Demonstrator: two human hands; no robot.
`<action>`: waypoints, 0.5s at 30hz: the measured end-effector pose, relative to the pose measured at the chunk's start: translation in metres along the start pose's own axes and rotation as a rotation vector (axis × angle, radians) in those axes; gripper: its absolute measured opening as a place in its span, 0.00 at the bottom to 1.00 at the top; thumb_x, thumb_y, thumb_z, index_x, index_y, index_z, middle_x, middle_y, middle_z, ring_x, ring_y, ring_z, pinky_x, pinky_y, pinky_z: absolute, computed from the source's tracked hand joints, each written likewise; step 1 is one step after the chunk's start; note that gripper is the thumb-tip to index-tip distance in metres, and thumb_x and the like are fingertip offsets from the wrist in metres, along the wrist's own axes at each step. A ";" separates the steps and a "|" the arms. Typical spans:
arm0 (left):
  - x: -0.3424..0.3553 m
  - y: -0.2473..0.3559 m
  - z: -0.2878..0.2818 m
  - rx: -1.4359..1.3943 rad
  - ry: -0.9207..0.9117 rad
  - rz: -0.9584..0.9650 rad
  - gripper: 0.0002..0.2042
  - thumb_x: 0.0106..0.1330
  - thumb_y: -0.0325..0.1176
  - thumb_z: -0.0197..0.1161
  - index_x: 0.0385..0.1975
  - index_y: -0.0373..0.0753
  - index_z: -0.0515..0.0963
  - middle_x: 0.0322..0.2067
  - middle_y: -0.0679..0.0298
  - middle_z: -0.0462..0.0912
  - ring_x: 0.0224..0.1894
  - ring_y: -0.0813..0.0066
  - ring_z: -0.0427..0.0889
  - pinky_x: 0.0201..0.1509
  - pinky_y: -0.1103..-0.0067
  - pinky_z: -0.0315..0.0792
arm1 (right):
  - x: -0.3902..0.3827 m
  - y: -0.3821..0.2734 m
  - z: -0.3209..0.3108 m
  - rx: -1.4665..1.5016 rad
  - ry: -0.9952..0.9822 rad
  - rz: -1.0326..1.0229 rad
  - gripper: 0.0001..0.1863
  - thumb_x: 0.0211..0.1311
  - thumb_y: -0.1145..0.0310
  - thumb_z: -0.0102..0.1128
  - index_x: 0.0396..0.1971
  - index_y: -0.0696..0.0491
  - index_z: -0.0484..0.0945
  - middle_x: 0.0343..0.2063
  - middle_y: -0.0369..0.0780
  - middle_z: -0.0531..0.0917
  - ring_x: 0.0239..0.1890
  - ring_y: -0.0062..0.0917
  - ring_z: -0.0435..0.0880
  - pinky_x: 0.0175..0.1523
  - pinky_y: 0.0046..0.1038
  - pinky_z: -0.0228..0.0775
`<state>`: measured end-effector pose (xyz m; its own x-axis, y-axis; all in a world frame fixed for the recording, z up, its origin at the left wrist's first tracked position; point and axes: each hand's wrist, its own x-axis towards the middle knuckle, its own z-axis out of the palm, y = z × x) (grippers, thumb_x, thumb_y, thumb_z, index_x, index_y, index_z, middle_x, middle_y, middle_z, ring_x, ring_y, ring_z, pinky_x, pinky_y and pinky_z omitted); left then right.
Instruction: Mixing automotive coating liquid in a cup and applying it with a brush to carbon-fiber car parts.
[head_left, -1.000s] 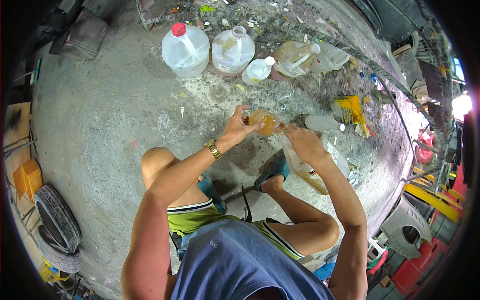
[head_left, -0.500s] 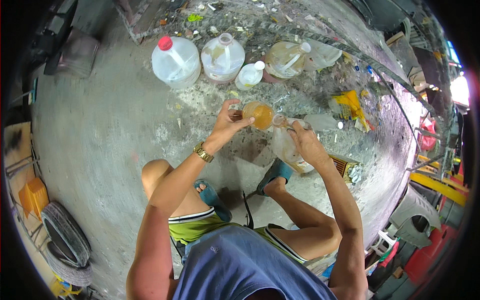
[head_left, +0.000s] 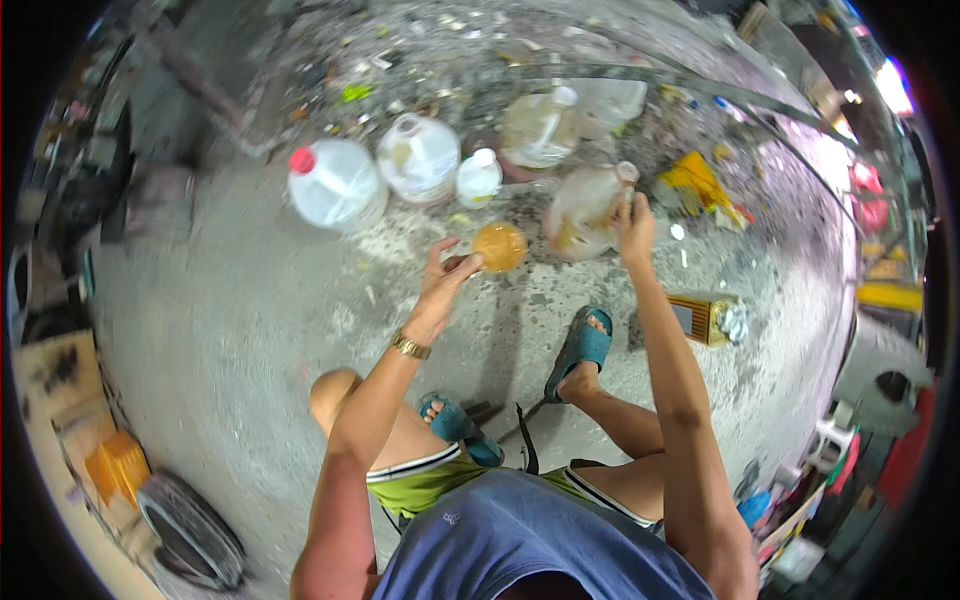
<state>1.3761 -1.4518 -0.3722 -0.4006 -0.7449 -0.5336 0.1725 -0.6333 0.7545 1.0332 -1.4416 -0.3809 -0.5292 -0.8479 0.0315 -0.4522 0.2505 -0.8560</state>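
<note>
My left hand [head_left: 446,272] holds a clear round container [head_left: 499,247] of amber liquid by its side, thumb and fingers curled at its left rim. To the right, my right hand [head_left: 635,230] is closed round the neck end of a big translucent plastic jug [head_left: 578,213], stained brown and without a cap. That jug appears upright on the floor, its mouth turned up and apart from the container. Beyond my hands stand a red-capped jug [head_left: 335,190], an open-necked jug [head_left: 422,165], a small white-capped bottle [head_left: 479,183] and a brownish white-capped jug [head_left: 540,133].
A yellow rectangular can [head_left: 712,320] stands right of my right forearm. Crumpled yellow plastic [head_left: 697,182] and scattered scraps lie on the stained concrete floor [head_left: 250,300]. At lower left are a tyre [head_left: 190,530] and an orange container [head_left: 117,468]; a metal bar [head_left: 690,85] crosses the far side.
My right hand has moved the jug away from the container and set it farther back, mouth up. The container stays in my left hand. The view has shifted, with slight blur.
</note>
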 end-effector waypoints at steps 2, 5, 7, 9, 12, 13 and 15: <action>0.005 -0.002 0.004 0.075 0.028 0.021 0.35 0.61 0.42 0.69 0.63 0.40 0.57 0.48 0.54 0.76 0.53 0.68 0.74 0.63 0.71 0.62 | 0.003 0.011 0.007 -0.026 0.110 -0.036 0.07 0.67 0.72 0.53 0.38 0.62 0.73 0.26 0.48 0.80 0.28 0.35 0.77 0.37 0.34 0.69; 0.005 -0.003 0.009 0.106 0.028 0.016 0.31 0.63 0.38 0.67 0.62 0.40 0.57 0.49 0.54 0.75 0.55 0.68 0.72 0.64 0.71 0.61 | -0.002 0.024 0.021 -0.005 0.251 0.021 0.10 0.64 0.73 0.55 0.42 0.62 0.76 0.35 0.50 0.82 0.38 0.37 0.82 0.44 0.32 0.71; 0.005 -0.006 0.014 0.066 0.001 0.018 0.30 0.64 0.37 0.66 0.61 0.40 0.58 0.49 0.54 0.75 0.55 0.69 0.71 0.65 0.72 0.60 | -0.013 0.031 0.014 0.100 0.329 -0.028 0.10 0.64 0.73 0.54 0.43 0.62 0.76 0.37 0.51 0.82 0.39 0.37 0.82 0.45 0.32 0.71; 0.006 -0.010 0.016 0.083 -0.052 0.024 0.30 0.64 0.37 0.66 0.61 0.41 0.58 0.49 0.54 0.75 0.55 0.69 0.71 0.65 0.71 0.60 | -0.042 0.039 0.006 0.130 0.432 0.043 0.12 0.66 0.72 0.53 0.45 0.61 0.76 0.41 0.48 0.81 0.40 0.36 0.81 0.47 0.32 0.71; 0.010 -0.016 0.016 0.113 -0.070 -0.002 0.30 0.64 0.38 0.66 0.61 0.41 0.58 0.49 0.55 0.76 0.55 0.69 0.71 0.65 0.71 0.60 | -0.068 0.067 -0.037 0.083 0.638 0.284 0.13 0.69 0.69 0.51 0.48 0.58 0.75 0.42 0.45 0.80 0.44 0.38 0.80 0.49 0.34 0.71; 0.011 -0.016 0.015 0.136 -0.065 -0.032 0.30 0.64 0.38 0.66 0.61 0.42 0.58 0.48 0.55 0.76 0.55 0.69 0.71 0.65 0.71 0.60 | -0.062 0.080 -0.048 0.053 0.757 0.390 0.13 0.69 0.69 0.50 0.49 0.56 0.75 0.42 0.44 0.80 0.44 0.39 0.79 0.50 0.35 0.71; 0.011 -0.017 0.014 0.135 -0.079 -0.020 0.30 0.64 0.38 0.67 0.61 0.42 0.58 0.48 0.55 0.76 0.55 0.69 0.71 0.64 0.71 0.60 | -0.044 0.105 -0.060 -0.192 0.802 0.190 0.12 0.67 0.70 0.53 0.48 0.57 0.75 0.40 0.46 0.79 0.42 0.41 0.78 0.46 0.38 0.69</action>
<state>1.3563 -1.4461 -0.3859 -0.4733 -0.7102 -0.5211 0.0437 -0.6098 0.7913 0.9664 -1.3500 -0.4411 -0.9249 -0.2134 0.3147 -0.3800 0.4916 -0.7835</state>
